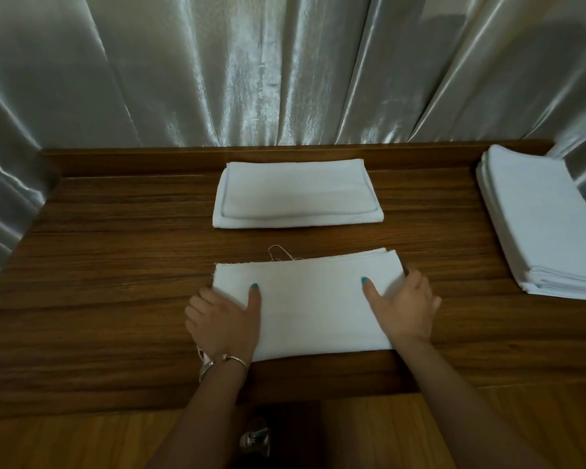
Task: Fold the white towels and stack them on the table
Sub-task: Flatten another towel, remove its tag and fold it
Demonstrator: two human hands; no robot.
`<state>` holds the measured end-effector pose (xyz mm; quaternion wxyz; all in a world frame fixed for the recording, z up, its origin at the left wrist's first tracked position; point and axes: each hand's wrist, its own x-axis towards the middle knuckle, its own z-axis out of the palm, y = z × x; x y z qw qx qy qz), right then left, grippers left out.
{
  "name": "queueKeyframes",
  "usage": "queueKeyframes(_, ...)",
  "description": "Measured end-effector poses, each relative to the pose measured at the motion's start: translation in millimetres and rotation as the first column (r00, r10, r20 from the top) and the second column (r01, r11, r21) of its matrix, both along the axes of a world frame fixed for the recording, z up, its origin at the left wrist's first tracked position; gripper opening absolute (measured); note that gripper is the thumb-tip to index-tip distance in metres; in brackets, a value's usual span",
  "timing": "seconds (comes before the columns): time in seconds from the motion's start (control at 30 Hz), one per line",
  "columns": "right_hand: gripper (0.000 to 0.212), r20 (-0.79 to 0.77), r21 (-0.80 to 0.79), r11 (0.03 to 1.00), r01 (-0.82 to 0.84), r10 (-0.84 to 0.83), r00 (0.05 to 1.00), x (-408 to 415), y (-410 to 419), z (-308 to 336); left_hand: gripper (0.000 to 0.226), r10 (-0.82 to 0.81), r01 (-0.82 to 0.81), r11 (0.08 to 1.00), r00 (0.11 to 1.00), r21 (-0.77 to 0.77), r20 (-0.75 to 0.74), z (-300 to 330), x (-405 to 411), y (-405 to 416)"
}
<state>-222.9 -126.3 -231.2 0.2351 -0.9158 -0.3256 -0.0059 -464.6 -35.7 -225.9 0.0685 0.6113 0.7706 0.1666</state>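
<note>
Three lots of white towels on the wooden table (115, 265).

The folded towel (313, 306) nearest me lies flat as a wide rectangle, its layered edges showing along the far side, where a loose thread (279, 253) curls out onto the wood; its two short ends sit under my grip. Beyond it, well apart and close to the table's back edge, a second folded towel (296, 194) lies flat with a thin grey hem line showing. At the table's right end sits a stack of towels (545, 225), several layers deep.
</note>
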Motion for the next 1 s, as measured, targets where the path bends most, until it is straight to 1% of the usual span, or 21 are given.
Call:
queueKeyframes(0.07,0.075,0.016,-0.034,0.999,0.026,-0.026,1.0,-3,2,4,0.083,0.005,-0.009,0.994,0.999,-0.106,-0.041,8,4,0)
queueKeyframes(0.1,0.072,0.018,-0.082,0.996,0.042,-0.041,0.999,-5,4,7,0.087,0.005,-0.013,0.984,0.999,-0.179,-0.045,10,4,2)
queueKeyframes(0.13,0.07,0.001,-0.157,0.985,0.07,-0.071,0.998,-5,8,11,0.089,0.018,-0.021,0.968,1.0,-0.25,-0.017,14,3,5)
queueKeyframes(0.17,0.069,-0.034,-0.251,0.963,0.101,-0.113,0.993,-4,12,16,0.089,0.048,-0.025,0.949,0.997,-0.313,0.064,16,0,9)
queueKeyframes(0.2,0.067,-0.087,-0.343,0.932,0.119,-0.158,0.984,-2,16,21,0.084,0.095,-0.013,0.93,0.974,-0.366,0.207,18,-5,16)
queueKeyframes(0.23,0.064,-0.162,-0.407,0.907,0.112,-0.192,0.968,1,18,24,0.07,0.15,0.023,0.91,0.912,-0.414,0.381,20,-10,22)
queueKeyframes(0.27,0.06,-0.264,-0.418,0.905,0.083,-0.209,0.942,5,18,27,0.054,0.209,0.072,0.882,0.826,-0.465,0.523,23,-15,28)
queueKeyframes(0.3,0.054,-0.393,-0.38,0.924,0.044,-0.205,0.896,10,18,29,0.044,0.267,0.11,0.85,0.753,-0.515,0.602,28,-18,33)
queueKeyframes(0.33,0.047,-0.518,-0.319,0.948,0.012,-0.185,0.835,13,17,32,0.042,0.308,0.143,0.82,0.706,-0.554,0.638,33,-19,38)
queueKeyframes(0.37,0.04,-0.6,-0.262,0.965,-0.019,-0.147,0.786,17,16,35,0.041,0.33,0.175,0.797,0.676,-0.579,0.659,39,-19,41)
queueKeyframes(0.43,0.032,-0.658,-0.221,0.968,-0.122,-0.056,0.751,22,15,42,0.034,0.337,0.224,0.773,0.647,-0.593,0.684,48,-17,44)
queueKeyframes(0.47,0.03,-0.675,-0.216,0.961,-0.176,-0.017,0.738,24,14,46,0.03,0.335,0.239,0.765,0.645,-0.597,0.687,51,-17,44)
queueKeyframes(0.53,0.025,-0.695,-0.177,0.951,-0.252,0.06,0.717,25,13,55,0.031,0.313,0.283,0.744,0.653,-0.605,0.69,56,-19,45)
queueKeyframes(0.6,0.018,-0.669,-0.104,0.956,-0.275,0.138,0.731,25,15,66,0.035,0.297,0.298,0.748,0.65,-0.593,0.7,61,-21,52)
queueKeyframes(0.67,0.014,-0.618,0.001,0.972,-0.236,0.187,0.764,27,26,82,0.037,0.244,0.286,0.792,0.663,-0.54,0.708,75,-21,71)
queueKeyframes(0.73,0.016,-0.599,0.146,0.976,-0.163,0.218,0.771,32,48,102,0.03,0.111,0.32,0.859,0.647,-0.401,0.754,90,-17,101)
queueKeyframes(0.8,0.022,-0.548,0.235,0.965,-0.12,0.233,0.803,44,79,121,0.024,-0.074,0.35,0.912,0.654,-0.214,0.753,110,-11,135)
queueKeyframes(0.83,0.026,-0.504,0.253,0.96,-0.117,0.234,0.831,51,96,128,0.023,-0.153,0.353,0.927,0.661,-0.124,0.735,118,-8,154)
queueKeyframes(0.9,0.028,-0.414,0.268,0.955,-0.129,0.235,0.879,65,134,141,0.022,-0.262,0.363,0.932,0.643,0.014,0.719,127,-1,188)
queueKeyframes(0.93,0.028,-0.383,0.269,0.953,-0.136,0.236,0.893,71,152,145,0.021,-0.297,0.369,0.928,0.636,0.057,0.712,129,2,203)
queueKeyframes(1.0,0.031,-0.35,0.233,0.963,-0.136,0.214,0.912,81,185,145,0.019,-0.328,0.386,0.919,0.634,0.081,0.7,125,9,228)
